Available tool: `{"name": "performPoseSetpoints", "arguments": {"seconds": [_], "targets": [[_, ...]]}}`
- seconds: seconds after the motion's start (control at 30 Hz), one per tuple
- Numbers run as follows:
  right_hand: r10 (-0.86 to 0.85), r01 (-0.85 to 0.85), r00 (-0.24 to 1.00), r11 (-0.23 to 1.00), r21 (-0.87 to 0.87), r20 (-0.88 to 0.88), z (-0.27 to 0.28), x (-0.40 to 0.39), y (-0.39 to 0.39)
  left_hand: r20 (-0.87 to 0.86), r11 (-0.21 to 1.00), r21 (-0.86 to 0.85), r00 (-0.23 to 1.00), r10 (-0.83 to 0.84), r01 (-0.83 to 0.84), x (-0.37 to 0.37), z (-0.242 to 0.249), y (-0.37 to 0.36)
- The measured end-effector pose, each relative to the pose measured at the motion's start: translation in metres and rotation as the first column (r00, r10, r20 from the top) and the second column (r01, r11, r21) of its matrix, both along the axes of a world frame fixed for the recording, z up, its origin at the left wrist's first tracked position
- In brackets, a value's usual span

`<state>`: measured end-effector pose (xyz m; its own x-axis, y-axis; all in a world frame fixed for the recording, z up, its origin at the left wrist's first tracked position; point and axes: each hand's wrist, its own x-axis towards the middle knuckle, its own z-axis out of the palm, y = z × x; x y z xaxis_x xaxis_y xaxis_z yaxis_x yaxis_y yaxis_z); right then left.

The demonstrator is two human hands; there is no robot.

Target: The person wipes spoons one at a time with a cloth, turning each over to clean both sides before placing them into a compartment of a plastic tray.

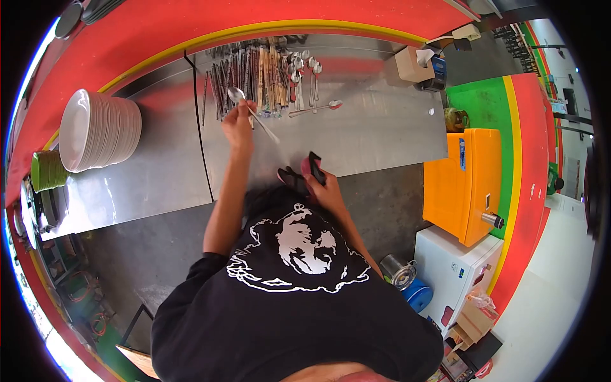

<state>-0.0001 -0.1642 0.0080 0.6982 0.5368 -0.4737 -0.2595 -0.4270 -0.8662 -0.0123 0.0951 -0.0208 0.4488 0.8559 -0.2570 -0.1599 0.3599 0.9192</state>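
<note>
My left hand point(238, 129) is closed on a metal spoon point(236, 95) over the steel counter. The spoon's bowl points up and away, and its handle slants down to the right, blurred at the end. At the counter's near edge my right hand point(326, 192) is closed around a black and pink item point(312, 167) whose kind I cannot make out. Beyond my left hand lie many chopsticks point(245, 73), dark and light wooden ones side by side. Several spoons point(299, 67) lie to their right, and a single spoon point(316, 109) rests crosswise below them.
A stack of white plates point(102, 130) stands at the counter's left, with green dishes point(49, 170) beside it. A tissue box point(412, 65) sits at the back right. An orange container point(461, 184) stands on a white appliance point(455, 270) to the right, near a metal pot point(398, 270).
</note>
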Motion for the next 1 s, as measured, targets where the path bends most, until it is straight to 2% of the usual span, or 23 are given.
{"name": "performPoseSetpoints", "arguments": {"seconds": [0.03,0.07,0.1,0.13,0.17,0.23,0.3,0.4,0.43,0.53,0.57,0.63,0.7,0.77,0.9,1.0], "targets": [[-0.045,0.047,0.988,0.999,0.01,-0.15,-0.007,0.001,-0.008,-0.03,0.999,-0.025,0.999,-0.043,0.042,-0.001,0.018,0.009],[-0.143,0.17,0.952,0.982,0.082,-0.269,-0.015,0.004,-0.011,-0.058,0.995,-0.051,0.995,-0.085,0.082,-0.002,0.035,0.015],[-0.224,0.298,0.892,0.944,0.139,-0.392,-0.019,0.008,-0.011,-0.086,0.984,-0.007,0.981,-0.176,0.176,-0.003,0.047,0.013],[-0.289,0.429,0.807,0.886,0.176,-0.515,-0.022,0.011,-0.012,-0.044,0.972,-0.034,0.971,-0.235,0.234,-0.002,0.044,0.009],[-0.183,0.382,0.813,0.884,0.269,-0.552,-0.025,0.02,-0.014,-0.001,0.953,-0.057,0.955,-0.298,0.297,0.0,0.038,0.003],[-0.068,0.378,0.758,0.856,0.352,-0.649,0.006,0.027,0.005,0.071,0.905,-0.046,0.905,-0.419,0.423,0.009,0.032,-0.014],[0.045,0.406,0.66,0.818,0.407,-0.75,0.009,0.035,0.014,0.181,0.874,-0.081,0.87,-0.459,0.478,0.017,0.032,-0.035],[0.133,0.4,0.649,0.778,0.485,-0.749,0.032,0.038,0.028,0.301,0.831,-0.092,0.811,-0.502,0.548,0.026,0.034,-0.062],[0.227,0.393,0.565,0.771,0.501,-0.793,0.022,0.043,0.023,0.332,0.819,-0.09,0.792,-0.512,0.567,0.028,0.034,-0.068],[0.1,0.419,0.667,0.769,0.482,-0.739,0.036,0.043,0.025,0.368,0.781,-0.144,0.766,-0.527,0.607,0.032,0.033,-0.081],[0.033,0.445,0.677,0.777,0.445,-0.735,0.037,0.045,0.025,0.332,0.788,-0.161,0.785,-0.523,0.594,0.033,0.032,-0.083],[-0.021,0.389,0.779,0.8,0.457,-0.627,0.023,0.052,0.021,0.181,0.821,-0.015,0.809,-0.559,0.571,0.035,0.048,-0.087],[-0.09,0.315,0.886,0.836,0.449,-0.454,0.022,0.058,0.02,0.012,0.84,0.101,0.844,-0.537,0.533,0.042,0.058,-0.093],[-0.156,0.227,0.967,0.884,0.409,-0.201,0.033,0.066,0.025,-0.07,0.862,0.105,0.868,-0.491,0.496,0.047,0.061,-0.096],[-0.171,0.194,0.98,0.927,0.32,-0.099,0.033,0.078,0.019,-0.135,0.889,0.198,0.91,-0.392,0.412,0.069,0.064,-0.099],[-0.175,0.168,0.984,0.912,0.374,-0.016,0.04,0.089,0.011,-0.182,0.896,0.214,0.917,-0.356,0.39,0.086,0.084,-0.101]]}}
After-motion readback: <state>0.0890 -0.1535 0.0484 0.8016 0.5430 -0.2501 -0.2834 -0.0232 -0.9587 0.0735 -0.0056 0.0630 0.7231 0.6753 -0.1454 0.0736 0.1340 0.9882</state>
